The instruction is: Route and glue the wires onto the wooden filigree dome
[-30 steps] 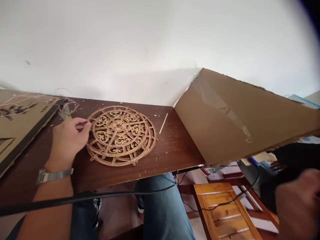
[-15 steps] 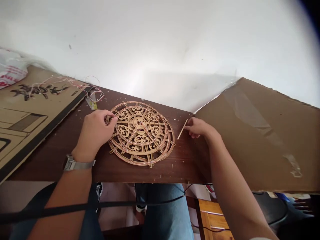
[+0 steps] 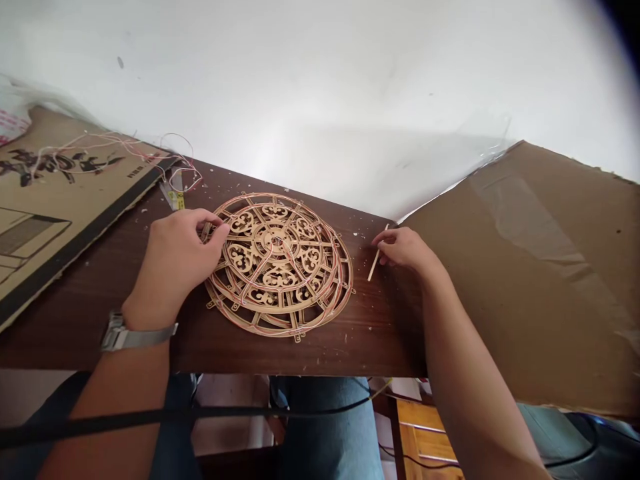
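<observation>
A round stack of openwork wooden frames (image 3: pixel 280 278), cut with scroll patterns, lies on the dark brown table, with thin reddish and white wires running along its rings and spokes. At its left edge is my left hand (image 3: pixel 185 250), thumb and forefinger closed together over the outer ring; what lies between the fingertips is too small to make out. To the right of the stack, apart from it, my right hand (image 3: pixel 406 249) pinches a thin pale wooden stick (image 3: pixel 373 267) near its upper part. The stick slants down toward the tabletop.
Cardboard with black printing (image 3: pixel 75 230) covers the table's left side, with tangled loose wires (image 3: pixel 187 175) across its far edge. A bare cardboard sheet (image 3: pixel 525 293) stands on the right. A white wall (image 3: pixel 300 87) is behind. A black cable (image 3: pixel 225 411) crosses below the table edge.
The view has shifted slightly. My right fingers now sit farther over the stick, which stands a little steeper. My left hand stays at the stack's left edge.
</observation>
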The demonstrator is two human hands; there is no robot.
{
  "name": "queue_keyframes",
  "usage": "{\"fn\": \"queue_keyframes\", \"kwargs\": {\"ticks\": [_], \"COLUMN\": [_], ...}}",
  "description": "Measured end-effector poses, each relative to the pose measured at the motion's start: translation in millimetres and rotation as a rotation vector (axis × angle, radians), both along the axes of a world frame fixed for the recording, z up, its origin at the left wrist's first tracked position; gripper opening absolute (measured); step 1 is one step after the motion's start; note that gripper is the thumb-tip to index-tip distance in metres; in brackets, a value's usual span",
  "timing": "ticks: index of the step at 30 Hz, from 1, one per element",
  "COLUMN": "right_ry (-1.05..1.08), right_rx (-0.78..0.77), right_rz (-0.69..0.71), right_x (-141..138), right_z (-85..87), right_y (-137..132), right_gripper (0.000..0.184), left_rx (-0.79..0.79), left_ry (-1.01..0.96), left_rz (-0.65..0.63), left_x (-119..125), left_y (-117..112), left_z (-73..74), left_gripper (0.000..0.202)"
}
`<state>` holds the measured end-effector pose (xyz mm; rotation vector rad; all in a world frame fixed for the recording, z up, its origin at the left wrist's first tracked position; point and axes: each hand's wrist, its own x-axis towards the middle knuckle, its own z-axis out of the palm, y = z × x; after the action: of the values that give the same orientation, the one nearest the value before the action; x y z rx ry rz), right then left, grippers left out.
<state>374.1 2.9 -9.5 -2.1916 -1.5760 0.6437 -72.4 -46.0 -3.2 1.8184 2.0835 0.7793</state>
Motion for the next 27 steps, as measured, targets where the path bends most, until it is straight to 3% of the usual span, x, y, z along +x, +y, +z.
{"fn": "queue_keyframes", "kwargs": {"ticks": [4, 6, 8, 10, 16, 22, 27], "right_ry": [0.155, 0.239, 0.349, 0.422, 0.624, 0.825, 0.752], "right_rx": [0.334, 0.537, 0.761, 0.873, 0.794, 0.7, 0.698], "right_rz": [0.019, 0.037, 0.067, 0.129, 0.317, 0.51, 0.601], "right_x": [-7, -21, -42, -66, -109, -119, -121], "right_z": [21.2, 27.2, 27.1, 21.7, -1.9, -9.6, -12.5], "right_y": [-8, -11, -14, -18, -40, -58, -66], "right_gripper": [0.028, 0.03, 0.019, 0.032, 0.046, 0.036, 0.027], "left_rx": [-0.05, -0.06, -0.057, -0.061, -0.067, -0.045, -0.089], "left_ry": [0.006, 0.032, 0.054, 0.067, 0.045, 0.077, 0.103], "left_rz": [0.015, 0.024, 0.004, -0.019, 0.009, 0.005, 0.068], "left_x": [0, -3, -6, -9, -11, -8, 1], "left_y": [2, 3, 4, 5, 4, 3, -1], "left_z": [1.7, 0.2, -1.7, -2.5, -0.4, -0.4, 1.6], "left_gripper": [0.041, 0.04, 0.04, 0.044, 0.048, 0.048, 0.048]}}
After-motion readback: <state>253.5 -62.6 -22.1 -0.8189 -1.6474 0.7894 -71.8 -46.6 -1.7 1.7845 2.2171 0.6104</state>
